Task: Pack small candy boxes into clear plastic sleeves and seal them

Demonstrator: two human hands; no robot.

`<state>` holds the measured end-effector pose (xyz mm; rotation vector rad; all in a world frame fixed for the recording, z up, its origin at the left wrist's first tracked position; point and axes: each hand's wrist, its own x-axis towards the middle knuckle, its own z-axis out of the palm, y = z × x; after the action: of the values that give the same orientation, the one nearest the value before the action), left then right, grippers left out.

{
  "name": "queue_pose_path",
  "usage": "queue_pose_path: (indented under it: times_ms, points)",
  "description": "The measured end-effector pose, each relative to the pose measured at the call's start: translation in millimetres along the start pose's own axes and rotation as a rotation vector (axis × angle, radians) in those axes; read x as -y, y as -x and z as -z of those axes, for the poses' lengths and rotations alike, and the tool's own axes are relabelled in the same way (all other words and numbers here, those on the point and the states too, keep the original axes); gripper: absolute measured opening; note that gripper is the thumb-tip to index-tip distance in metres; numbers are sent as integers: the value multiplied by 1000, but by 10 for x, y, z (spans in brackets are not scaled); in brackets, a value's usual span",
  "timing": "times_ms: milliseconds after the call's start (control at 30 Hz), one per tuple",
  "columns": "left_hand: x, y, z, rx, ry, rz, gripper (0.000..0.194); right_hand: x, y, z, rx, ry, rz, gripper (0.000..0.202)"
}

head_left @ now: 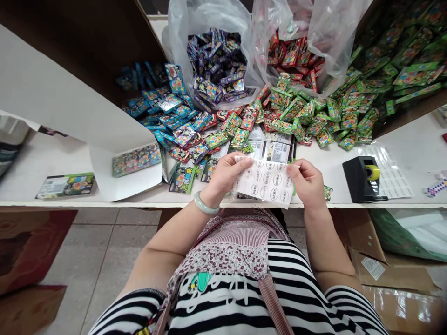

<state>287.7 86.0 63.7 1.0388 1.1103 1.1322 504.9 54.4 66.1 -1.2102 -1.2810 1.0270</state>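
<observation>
Between my two hands, near the table's front edge, is a sheet of round stickers (267, 180) with printed text. My left hand (232, 170), with a pale bangle at the wrist, pinches the sheet's upper left part. At its upper right corner my right hand (307, 179) grips it between thumb and fingers. Just left of my left hand lie flat green-and-black printed packets (182, 178). Beyond the sheet are packets with barcodes (277, 151). Small green boxes (282, 100), blue boxes (171, 116) and red boxes (249, 117) lie heaped behind them.
Clear plastic bags hold purple boxes (216, 60) and red boxes (293, 51) at the back. A black tape dispenser (358, 179) stands right, beside another sticker sheet (398, 172). At left, a white cardboard flap (101, 158) bears a long printed pack (136, 159). Cartons (380, 237) sit below the table.
</observation>
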Motion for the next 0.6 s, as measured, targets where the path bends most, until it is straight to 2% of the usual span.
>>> queue_pose_path:
  times_ms: [167, 233, 400, 500, 600]
  points:
    - [-33, 36, -8, 37, -49, -131, 28, 27, -17, -7, -66, 49, 111, 28]
    - [-33, 43, -9, 49, -75, -165, 24, 23, -12, -5, -62, 68, 105, 29]
    - [0, 41, 8, 27, -127, -84, 27, -6, 7, 60, -16, 43, -11, 40]
    - [-8, 46, 29, 84, -149, -155, 24, 41, -45, 132, 87, 90, -1, 33]
    - [-50, 63, 33, 187, -192, -249, 19, 157, -132, 162, 227, 273, 95, 32]
